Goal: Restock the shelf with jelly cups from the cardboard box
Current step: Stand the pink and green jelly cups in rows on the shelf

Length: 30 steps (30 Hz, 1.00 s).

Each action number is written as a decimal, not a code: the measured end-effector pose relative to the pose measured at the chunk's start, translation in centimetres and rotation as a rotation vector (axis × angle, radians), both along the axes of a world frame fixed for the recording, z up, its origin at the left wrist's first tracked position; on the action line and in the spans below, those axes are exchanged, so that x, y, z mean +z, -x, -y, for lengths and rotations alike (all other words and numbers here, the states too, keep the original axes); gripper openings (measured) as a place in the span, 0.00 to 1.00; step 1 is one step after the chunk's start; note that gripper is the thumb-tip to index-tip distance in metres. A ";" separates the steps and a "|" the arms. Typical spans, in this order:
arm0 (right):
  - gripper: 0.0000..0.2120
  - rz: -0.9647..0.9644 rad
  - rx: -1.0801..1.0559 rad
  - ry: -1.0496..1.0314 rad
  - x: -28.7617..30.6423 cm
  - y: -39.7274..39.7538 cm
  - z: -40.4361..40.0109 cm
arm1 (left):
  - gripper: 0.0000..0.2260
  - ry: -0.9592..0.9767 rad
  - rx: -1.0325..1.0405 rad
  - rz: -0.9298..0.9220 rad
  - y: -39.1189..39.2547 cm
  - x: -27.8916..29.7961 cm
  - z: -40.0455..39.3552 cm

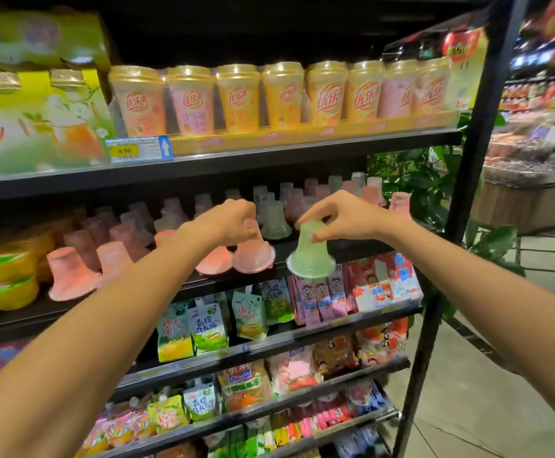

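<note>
On the dark middle shelf (352, 249) stand several upside-down jelly cups, pink ones at the left and pale green and pink ones further back. My left hand (226, 223) grips the top of a pink jelly cup (253, 256) that stands at the shelf's front edge beside another pink cup (213, 261). My right hand (339, 214) pinches a green jelly cup (311, 256) by its narrow end, held upside down just in front of the shelf edge. The cardboard box is out of view.
Tall milk-tea cups (236, 97) line the shelf above, with a price tag (139, 149) at its edge. Yellow fruit cups (11, 279) sit at the far left. Snack pouches (210, 328) fill the lower shelves. A black upright post (468, 180) bounds the rack on the right.
</note>
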State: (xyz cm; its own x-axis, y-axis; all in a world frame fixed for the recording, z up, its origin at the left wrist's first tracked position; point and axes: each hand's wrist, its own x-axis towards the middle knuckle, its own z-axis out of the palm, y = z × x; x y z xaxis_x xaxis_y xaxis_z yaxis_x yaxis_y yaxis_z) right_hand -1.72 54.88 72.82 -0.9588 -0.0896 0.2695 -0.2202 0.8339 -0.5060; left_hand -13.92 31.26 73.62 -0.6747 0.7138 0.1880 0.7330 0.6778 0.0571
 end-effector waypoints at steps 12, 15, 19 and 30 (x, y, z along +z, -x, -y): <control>0.18 -0.007 0.044 0.052 -2.5 6.8 -3.3 | 0.15 -0.057 0.238 -0.007 3.0 -2.0 -4.9; 0.18 0.001 0.100 0.043 -2.2 8.6 -4.1 | 0.15 -0.093 0.287 0.003 3.4 -2.2 -5.6; 0.18 0.008 0.186 0.032 -2.9 11.1 -4.8 | 0.14 -0.163 0.346 0.051 3.8 -2.5 -6.3; 0.18 0.018 0.375 0.099 -4.1 13.6 -5.7 | 0.13 -0.092 0.478 0.043 3.9 -3.2 -7.1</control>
State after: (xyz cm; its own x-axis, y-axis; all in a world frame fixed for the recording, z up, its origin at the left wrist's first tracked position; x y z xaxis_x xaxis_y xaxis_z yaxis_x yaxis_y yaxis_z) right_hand -15.33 60.54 68.69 -0.8692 -0.4088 0.2780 -0.4906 0.6441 -0.5868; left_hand -17.87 38.33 70.44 -0.9313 0.3040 0.2006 0.3366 0.9287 0.1555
